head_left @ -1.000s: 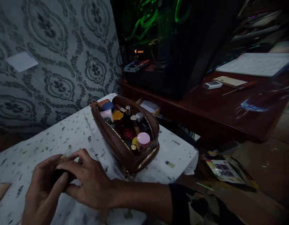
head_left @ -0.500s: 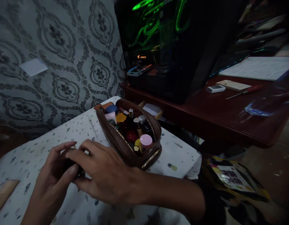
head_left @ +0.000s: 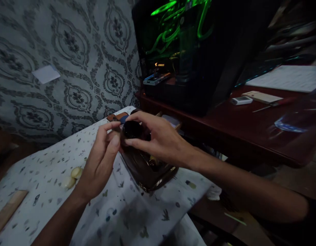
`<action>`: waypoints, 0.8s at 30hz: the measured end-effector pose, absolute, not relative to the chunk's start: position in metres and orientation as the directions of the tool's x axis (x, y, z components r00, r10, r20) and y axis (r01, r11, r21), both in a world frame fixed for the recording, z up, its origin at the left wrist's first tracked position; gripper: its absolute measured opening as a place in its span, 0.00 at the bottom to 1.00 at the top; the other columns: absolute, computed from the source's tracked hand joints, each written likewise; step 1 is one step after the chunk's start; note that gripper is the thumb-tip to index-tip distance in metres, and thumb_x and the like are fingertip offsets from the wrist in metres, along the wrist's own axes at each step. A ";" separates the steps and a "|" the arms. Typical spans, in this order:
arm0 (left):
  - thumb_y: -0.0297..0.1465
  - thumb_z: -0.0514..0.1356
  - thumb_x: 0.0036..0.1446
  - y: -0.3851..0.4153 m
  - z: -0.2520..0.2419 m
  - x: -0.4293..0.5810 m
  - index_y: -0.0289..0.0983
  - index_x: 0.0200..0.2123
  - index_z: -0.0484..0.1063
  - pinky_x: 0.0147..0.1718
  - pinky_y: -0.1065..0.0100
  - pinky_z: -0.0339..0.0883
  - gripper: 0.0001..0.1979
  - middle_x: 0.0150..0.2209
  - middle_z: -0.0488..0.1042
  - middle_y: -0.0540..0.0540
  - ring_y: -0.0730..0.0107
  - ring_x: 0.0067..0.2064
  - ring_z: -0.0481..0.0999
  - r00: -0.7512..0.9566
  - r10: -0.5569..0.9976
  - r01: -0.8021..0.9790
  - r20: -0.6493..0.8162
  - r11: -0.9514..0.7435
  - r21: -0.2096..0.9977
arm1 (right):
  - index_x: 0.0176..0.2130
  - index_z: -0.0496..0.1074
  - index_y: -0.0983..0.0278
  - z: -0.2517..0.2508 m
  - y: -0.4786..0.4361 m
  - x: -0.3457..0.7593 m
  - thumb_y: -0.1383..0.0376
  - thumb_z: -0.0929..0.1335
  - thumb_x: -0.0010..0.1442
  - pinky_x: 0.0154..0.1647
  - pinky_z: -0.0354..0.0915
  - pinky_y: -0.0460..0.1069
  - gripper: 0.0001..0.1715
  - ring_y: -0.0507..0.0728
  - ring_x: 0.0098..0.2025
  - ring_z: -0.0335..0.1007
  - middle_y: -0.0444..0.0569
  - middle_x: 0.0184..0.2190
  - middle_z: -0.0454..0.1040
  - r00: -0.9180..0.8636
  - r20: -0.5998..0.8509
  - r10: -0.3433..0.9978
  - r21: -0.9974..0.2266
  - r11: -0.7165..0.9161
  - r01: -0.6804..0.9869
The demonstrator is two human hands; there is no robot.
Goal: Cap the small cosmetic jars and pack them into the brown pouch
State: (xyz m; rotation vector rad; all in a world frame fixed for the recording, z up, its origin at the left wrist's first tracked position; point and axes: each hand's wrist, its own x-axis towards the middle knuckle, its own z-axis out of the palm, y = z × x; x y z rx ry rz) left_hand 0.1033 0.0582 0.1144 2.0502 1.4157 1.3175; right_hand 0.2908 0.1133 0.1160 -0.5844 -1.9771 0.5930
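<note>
At the lower left edge a flat wooden strip (head_left: 8,212) lies on the cloth (head_left: 137,218), a white, creased fabric dotted with small dark prints. Just right of it, at the left of the frame, sit two pale, rounded lumps (head_left: 73,176), touching each other.

In the middle, the left hand (head_left: 101,159) is curled, with thumb and fingertips pinching the left side of a small, glossy, round black object (head_left: 132,130). The right hand (head_left: 161,140) grips the same object from the right, fingers arched over and under it. It is held in the air just above the pouch (head_left: 145,169), a brown, leather-like oval bag with a gold zip, standing open on the cloth.

Behind, at the right, a dark red polished desk (head_left: 237,128) carries a small white device (head_left: 241,100) and a sheet of paper (head_left: 288,78). On its left end stands a black computer case (head_left: 188,48) glowing green inside. Grey damask wallpaper (head_left: 76,44) fills the upper left, with a white note (head_left: 46,73) stuck on it.
</note>
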 end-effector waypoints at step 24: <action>0.35 0.48 0.72 0.087 0.093 0.088 0.36 0.47 0.74 0.56 0.51 0.68 0.16 0.49 0.79 0.42 0.55 0.56 0.72 0.568 0.595 0.777 0.569 -0.617 -0.130 | 0.45 0.76 0.69 0.131 0.145 0.285 0.71 0.72 0.58 0.42 0.66 0.51 0.13 0.64 0.46 0.77 0.58 0.42 0.79 -0.794 -0.031 0.607 0.094 0.793 0.602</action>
